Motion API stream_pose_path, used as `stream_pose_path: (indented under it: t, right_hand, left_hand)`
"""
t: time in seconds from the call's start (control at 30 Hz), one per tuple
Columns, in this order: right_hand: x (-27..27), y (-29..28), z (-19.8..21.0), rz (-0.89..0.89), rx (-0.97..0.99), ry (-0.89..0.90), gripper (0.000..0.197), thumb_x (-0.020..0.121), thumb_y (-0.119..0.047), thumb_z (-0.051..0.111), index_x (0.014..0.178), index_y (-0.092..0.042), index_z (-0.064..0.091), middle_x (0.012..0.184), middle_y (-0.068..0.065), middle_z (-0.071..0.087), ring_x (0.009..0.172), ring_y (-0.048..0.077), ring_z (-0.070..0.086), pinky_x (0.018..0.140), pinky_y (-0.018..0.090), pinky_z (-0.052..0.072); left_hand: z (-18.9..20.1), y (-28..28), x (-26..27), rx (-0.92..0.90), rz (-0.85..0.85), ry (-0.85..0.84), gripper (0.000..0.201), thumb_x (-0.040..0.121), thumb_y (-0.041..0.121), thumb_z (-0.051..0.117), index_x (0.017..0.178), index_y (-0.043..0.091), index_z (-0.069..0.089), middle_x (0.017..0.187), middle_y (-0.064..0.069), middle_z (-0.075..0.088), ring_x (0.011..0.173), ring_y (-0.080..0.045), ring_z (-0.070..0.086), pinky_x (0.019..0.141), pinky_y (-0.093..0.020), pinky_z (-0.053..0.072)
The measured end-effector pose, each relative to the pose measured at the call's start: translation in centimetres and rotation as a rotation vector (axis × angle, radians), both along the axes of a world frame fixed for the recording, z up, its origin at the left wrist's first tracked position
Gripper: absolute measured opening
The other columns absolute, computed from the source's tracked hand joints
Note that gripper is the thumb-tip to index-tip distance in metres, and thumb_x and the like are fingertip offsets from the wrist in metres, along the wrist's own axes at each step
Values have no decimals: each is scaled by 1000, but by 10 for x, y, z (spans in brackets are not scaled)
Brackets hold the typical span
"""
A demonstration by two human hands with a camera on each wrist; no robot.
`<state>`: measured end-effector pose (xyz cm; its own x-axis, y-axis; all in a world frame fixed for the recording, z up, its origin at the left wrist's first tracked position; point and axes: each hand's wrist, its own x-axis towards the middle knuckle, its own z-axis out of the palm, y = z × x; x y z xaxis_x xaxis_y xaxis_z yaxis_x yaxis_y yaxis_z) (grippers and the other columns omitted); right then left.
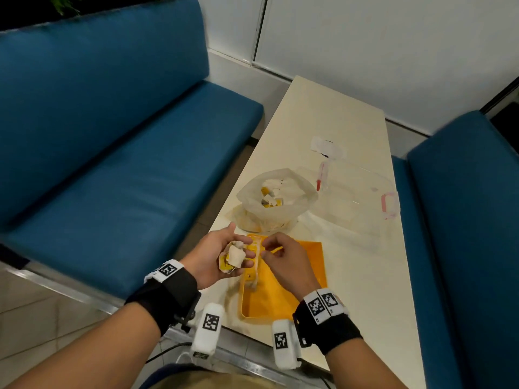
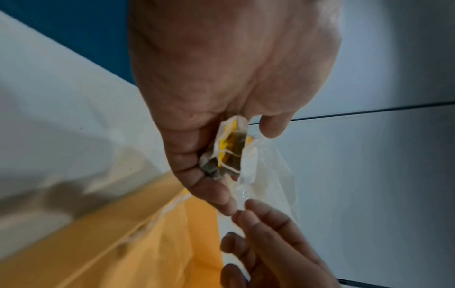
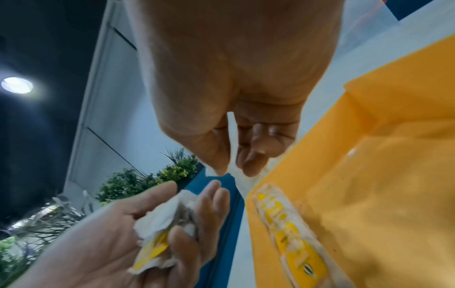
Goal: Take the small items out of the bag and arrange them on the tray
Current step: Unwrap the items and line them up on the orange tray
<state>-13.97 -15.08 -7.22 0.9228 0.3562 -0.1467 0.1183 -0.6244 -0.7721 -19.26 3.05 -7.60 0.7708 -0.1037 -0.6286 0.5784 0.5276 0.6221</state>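
My left hand (image 1: 224,258) is palm up at the table's left edge and holds a small bunch of white and yellow sachets (image 1: 231,259), seen close up as sachets (image 2: 231,152) in the curled fingers. Beside it, my right hand (image 1: 271,249) pinches one thin white sachet (image 3: 232,154) edge-on between thumb and fingers, just above the orange tray (image 1: 283,293). A row of yellow sachets (image 3: 290,224) lies along the tray's left side. The translucent plastic bag (image 1: 276,197) stands open behind the tray with more sachets inside.
A clear plastic box with pink latches (image 1: 362,197) sits right of the bag, with a white wrapper (image 1: 327,147) beyond it. Blue benches (image 1: 112,153) flank the cream table (image 1: 362,276) on both sides. The tray lies near the table's front left corner.
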Motion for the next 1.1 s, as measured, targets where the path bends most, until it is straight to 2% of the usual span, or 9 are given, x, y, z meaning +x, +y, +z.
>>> stream_pose_path:
  t: [0.1, 0.2, 0.27, 0.37, 0.47, 0.57, 0.7, 0.83, 1.1]
  right_hand:
    - [-16, 1, 23, 123, 101, -63, 27, 83, -18, 77, 89, -41, 64, 99, -11, 62, 76, 7, 59, 67, 12, 46]
    - [-24, 2, 20, 202, 63, -41, 35, 76, -18, 81, 102, -35, 65, 103, -10, 59, 76, 5, 59, 68, 10, 46]
    - [-25, 2, 15, 146, 51, 0, 38, 75, -19, 82, 105, -34, 63, 102, -8, 61, 73, 3, 57, 68, 12, 48]
    - [-26, 2, 8, 80, 75, 66, 36, 77, -14, 80, 102, -34, 64, 88, -11, 64, 68, 2, 55, 66, 16, 51]
    - [-24, 0, 4, 47, 84, 102, 25, 79, -8, 77, 95, -25, 67, 82, -9, 65, 68, -3, 56, 66, 15, 49]
    - [-21, -5, 5, -15, 177, 170, 17, 82, -1, 74, 91, -14, 68, 79, 1, 66, 65, 7, 63, 58, 17, 49]
    - [-19, -13, 5, -94, 256, 268, 18, 86, 1, 70, 97, -11, 63, 77, 3, 58, 65, 19, 71, 50, 22, 45]
    - [-17, -15, 5, -106, 323, 340, 22, 87, 3, 68, 105, -9, 63, 78, 5, 62, 70, 29, 74, 51, 26, 50]
    - [-20, -16, 6, -130, 494, 465, 20, 90, 7, 63, 107, -1, 61, 74, 13, 62, 69, 30, 69, 55, 29, 53]
  left_hand:
    - [-1, -7, 1, -38, 10, 8, 58, 105, 53, 37, 123, 6, 64, 100, -16, 69, 81, -26, 69, 74, -38, 55]
    - [-1, -16, 1, -104, 8, 11, 48, 106, 49, 39, 117, 8, 63, 103, -15, 70, 84, -26, 71, 73, -35, 56]
    - [1, -21, 1, -130, -1, 6, 41, 106, 43, 41, 114, 9, 64, 102, -13, 72, 87, -26, 73, 70, -33, 56]
    - [-2, -25, 0, -140, -7, -12, 36, 105, 33, 45, 121, 7, 63, 105, -14, 73, 92, -26, 72, 79, -36, 55]
    - [-4, -28, 0, -115, -2, -37, 27, 101, 25, 51, 118, 8, 63, 96, -13, 71, 82, -23, 70, 75, -34, 57]
    - [-7, -27, -1, -105, 46, -39, 21, 96, 19, 58, 111, 6, 65, 91, -14, 70, 76, -24, 69, 76, -36, 58]
    - [-18, -20, -5, -36, 103, -51, 29, 94, 14, 64, 120, 2, 68, 102, -14, 65, 86, -27, 65, 78, -37, 59]
    - [-18, -19, -8, 32, 33, -91, 21, 92, 5, 66, 111, 12, 71, 96, -11, 67, 80, -21, 67, 76, -32, 55]
    - [-19, -19, -12, 93, -32, -104, 47, 86, -13, 50, 107, 17, 79, 103, -15, 65, 85, -24, 60, 68, -30, 52]
